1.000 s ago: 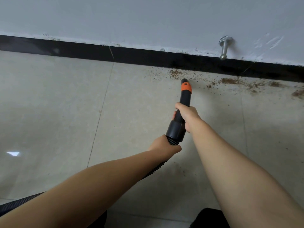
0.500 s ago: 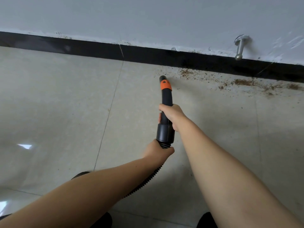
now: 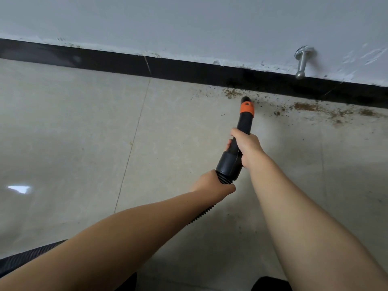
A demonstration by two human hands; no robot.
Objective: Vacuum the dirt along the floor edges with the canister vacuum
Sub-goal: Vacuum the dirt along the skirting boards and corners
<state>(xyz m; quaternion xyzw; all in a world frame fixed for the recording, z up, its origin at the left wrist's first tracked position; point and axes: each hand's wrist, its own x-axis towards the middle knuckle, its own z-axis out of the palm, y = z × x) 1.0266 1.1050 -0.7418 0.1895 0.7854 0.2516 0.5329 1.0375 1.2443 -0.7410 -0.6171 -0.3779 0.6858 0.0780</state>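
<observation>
A black vacuum nozzle (image 3: 244,120) with an orange ring points at the floor edge, its tip just short of the brown dirt (image 3: 304,107) scattered along the black baseboard (image 3: 189,70). My right hand (image 3: 245,143) grips the nozzle's black handle. My left hand (image 3: 212,183) grips the ribbed hose (image 3: 201,216) just behind the handle's collar. The hose runs back under my left forearm and reappears at the lower left (image 3: 25,258).
A metal door stop (image 3: 301,64) sticks out of the white wall (image 3: 189,22) above the dirt. Beige tiles (image 3: 73,133) with a grout line cover the floor. Dark shapes at the bottom edge sit by my arms.
The nozzle tip has swung right and forward, from left of the dirt patch to its near edge. Both hands keep their grips.
</observation>
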